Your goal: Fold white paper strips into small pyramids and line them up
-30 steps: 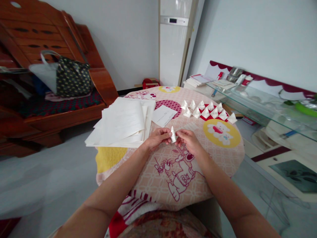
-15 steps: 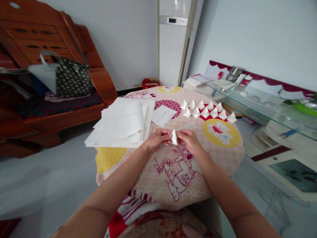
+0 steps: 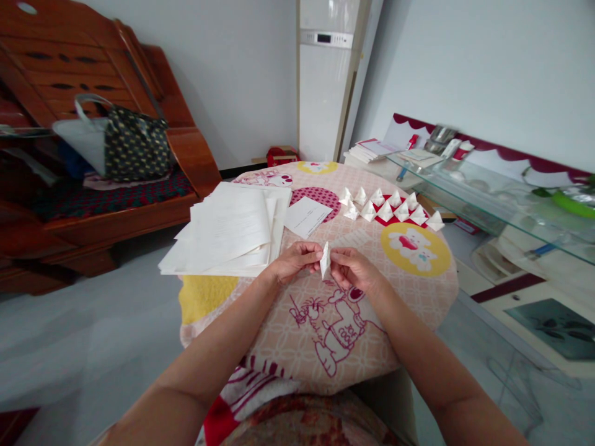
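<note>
Between my two hands is a small piece of folded white paper (image 3: 325,261), held upright above the table and now narrow, pointed at top and bottom. My left hand (image 3: 297,260) pinches its left side with thumb and fingers. From the right, my right hand (image 3: 352,266) pinches the opposite side. Farther back on the right, several small folded paper boats (image 3: 385,211) stand in two rows on the tablecloth. A loose printed sheet (image 3: 307,217) lies just beyond my left hand, and a stack of white paper (image 3: 227,229) is to its left.
A patterned cloth covers the round table (image 3: 274,347). Along the right wall runs a glass shelf (image 3: 493,204) with cups and other items. A wooden bench (image 3: 186,155) with a dark patterned bag (image 3: 134,145) stands at left. A tall white air conditioner (image 3: 323,93) stands behind.
The folded paper has gone from a wider triangular shape to a narrow diamond-like one between my fingers. Both hands have barely shifted; the boats and paper stack stay put.
</note>
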The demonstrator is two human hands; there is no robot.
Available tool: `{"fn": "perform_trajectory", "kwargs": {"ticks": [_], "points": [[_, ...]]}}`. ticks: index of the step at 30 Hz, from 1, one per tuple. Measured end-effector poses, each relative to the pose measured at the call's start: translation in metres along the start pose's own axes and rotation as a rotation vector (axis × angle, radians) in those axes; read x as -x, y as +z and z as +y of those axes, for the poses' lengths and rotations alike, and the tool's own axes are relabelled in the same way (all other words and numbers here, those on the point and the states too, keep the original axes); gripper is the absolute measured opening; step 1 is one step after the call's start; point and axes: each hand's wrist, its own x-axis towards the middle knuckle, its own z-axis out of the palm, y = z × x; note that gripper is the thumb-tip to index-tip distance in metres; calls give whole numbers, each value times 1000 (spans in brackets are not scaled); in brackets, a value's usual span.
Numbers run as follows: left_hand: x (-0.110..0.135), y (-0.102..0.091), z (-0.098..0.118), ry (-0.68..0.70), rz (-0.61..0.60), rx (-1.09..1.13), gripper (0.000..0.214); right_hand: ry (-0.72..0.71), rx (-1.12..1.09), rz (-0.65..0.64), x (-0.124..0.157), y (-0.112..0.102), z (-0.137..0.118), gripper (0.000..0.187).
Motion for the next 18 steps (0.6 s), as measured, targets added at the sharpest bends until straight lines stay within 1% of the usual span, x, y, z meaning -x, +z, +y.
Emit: {"fn": "perform_trajectory", "kwargs": {"ticks": [4,9,11,14,18], "points": [[1,0,0,-40,1,37,47,4,-29,-23,1,-5,-2,35],[1,3,-1,-84,21,122,46,-20,-49,31,1,-6,0,30],[0,4,-1,-81,34,114,49,-23,-46,69,0,-5,2,29],[-2,3,-2,-57,87,74,51,-13,-22,108,-1,-4,3,30],[-3,1,-3,-6,147,24,47,14,10,169,0,-4,2,33]]}}
